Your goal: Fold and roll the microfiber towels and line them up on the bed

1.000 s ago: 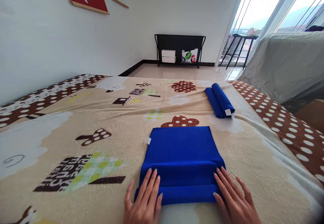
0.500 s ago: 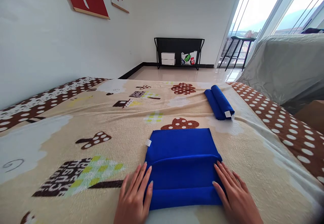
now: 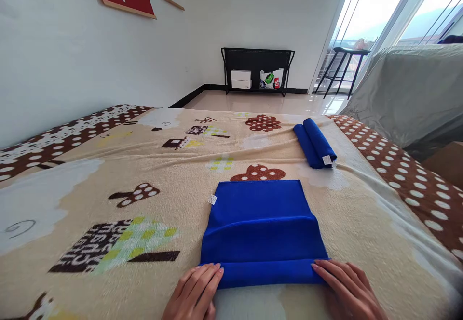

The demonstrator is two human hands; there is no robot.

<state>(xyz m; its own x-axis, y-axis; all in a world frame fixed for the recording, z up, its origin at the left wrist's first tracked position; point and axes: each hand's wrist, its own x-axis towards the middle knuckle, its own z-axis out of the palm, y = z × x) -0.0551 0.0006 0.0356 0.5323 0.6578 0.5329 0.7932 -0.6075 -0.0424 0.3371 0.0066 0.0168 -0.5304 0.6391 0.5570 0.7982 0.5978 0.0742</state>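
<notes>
A blue towel (image 3: 260,238) lies flat in front of me, with a white tag (image 3: 212,199) at its far left edge and a low crease across its middle. Its near edge is folded over into a narrow band. My left hand (image 3: 195,291) grips the left end of that band, fingers on top and the thumb mostly hidden beneath. At the right end, my right hand (image 3: 349,286) holds the band the same way, its thumb out of sight. A second blue towel (image 3: 315,144), rolled or folded up, rests farther off to the right.
Everything lies on a beige patterned blanket (image 3: 144,243) with brown polka-dot borders. Beyond it stands a black rack (image 3: 257,67) with a white box (image 3: 241,79). A covered piece of furniture (image 3: 415,88) and a black stool (image 3: 342,69) are at the right.
Both hands have slid toward me from the towel's sides to its near corners. Their fingers have gone from lying flat to curling over the folded edge.
</notes>
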